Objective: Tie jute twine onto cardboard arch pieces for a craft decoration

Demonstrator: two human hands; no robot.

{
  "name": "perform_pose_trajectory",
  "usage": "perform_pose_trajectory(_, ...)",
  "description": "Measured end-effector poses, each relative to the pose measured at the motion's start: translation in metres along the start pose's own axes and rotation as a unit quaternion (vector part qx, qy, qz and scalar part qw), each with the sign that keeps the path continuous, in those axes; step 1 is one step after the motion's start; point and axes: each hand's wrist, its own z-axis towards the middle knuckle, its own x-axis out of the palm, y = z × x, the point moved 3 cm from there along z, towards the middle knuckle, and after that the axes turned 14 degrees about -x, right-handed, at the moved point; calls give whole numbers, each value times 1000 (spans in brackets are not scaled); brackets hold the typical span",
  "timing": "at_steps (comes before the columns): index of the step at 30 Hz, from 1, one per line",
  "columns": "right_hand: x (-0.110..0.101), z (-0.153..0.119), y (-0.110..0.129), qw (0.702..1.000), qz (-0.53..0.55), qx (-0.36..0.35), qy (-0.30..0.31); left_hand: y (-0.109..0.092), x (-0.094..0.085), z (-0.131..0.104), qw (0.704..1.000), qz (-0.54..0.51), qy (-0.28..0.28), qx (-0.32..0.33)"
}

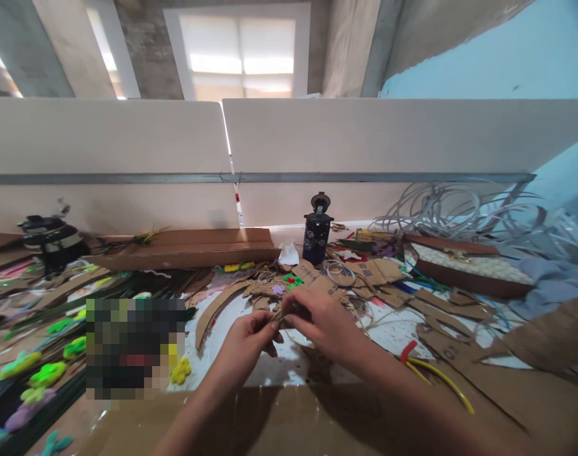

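My left hand and my right hand meet over the middle of the work surface, fingertips pinched close together. Between them is a thin tan strand of twine; the fingers cover most of it. Just beyond lies a piece wrapped in brown twine. A green and red crocheted-looking flower and a small lilac flower sit beside it. Left of my left hand is a curved cardboard strip. A yellow flower lies nearer to me.
A dark bottle with its lid up stands behind my hands. Printed cardboard scraps, a brown and cream handbag and coiled clear tubing are to the right. A long cardboard tray and a black kettle-like container stand at the left.
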Motion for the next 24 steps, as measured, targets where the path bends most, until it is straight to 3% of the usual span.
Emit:
perform_pose_trajectory(13,-5,0,-3,1000,3,17,1,0,3,-2,999,51,-2,17)
perform_pose_trajectory(16,-4,1,-4,1000,3,18,3,-1,3,-4,991,127,-26,40)
perform_pose_trajectory(20,0,0,-4,1000,2,20,15,-7,4,-10,956,260,-92,102)
perform_pose_trajectory(24,1,0,-4,999,17,29,27,-4,3,-9,956,261,-89,98)
